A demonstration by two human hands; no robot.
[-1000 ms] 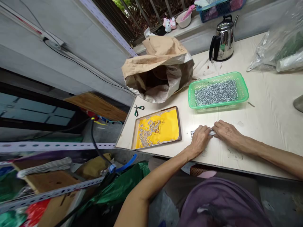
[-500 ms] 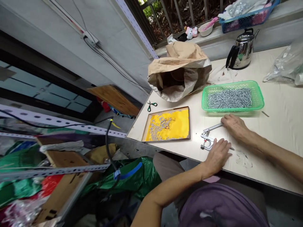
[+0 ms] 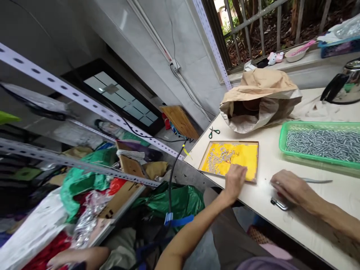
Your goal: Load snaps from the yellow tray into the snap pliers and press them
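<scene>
My left hand (image 3: 235, 180) hangs over the front right part of the yellow-lined tray (image 3: 247, 153), its fingers drawn together; what they hold, if anything, is too small to tell. Small metal pins (image 3: 215, 163) lie scattered over the tray's left half. To the right, my right hand (image 3: 291, 189) is curled above the metal hand tool (image 3: 279, 203), covering most of it. One grey handle (image 3: 316, 180) sticks out past the fingers. Whether that hand grips the tool is hidden. A green basket (image 3: 284, 140) full of metal pins stands behind my right hand.
Small scissors (image 3: 214, 132) lie behind the tray. An open brown paper bag (image 3: 261, 90) stands at the back, with a steel kettle (image 3: 348, 84) at the far right. Another person's arm (image 3: 81, 257) shows at the lower left, beside shelving and bags.
The view has swung left. My left hand has left the tool and moved left to the tray. My right hand has moved from the handle's end to over the tool.
</scene>
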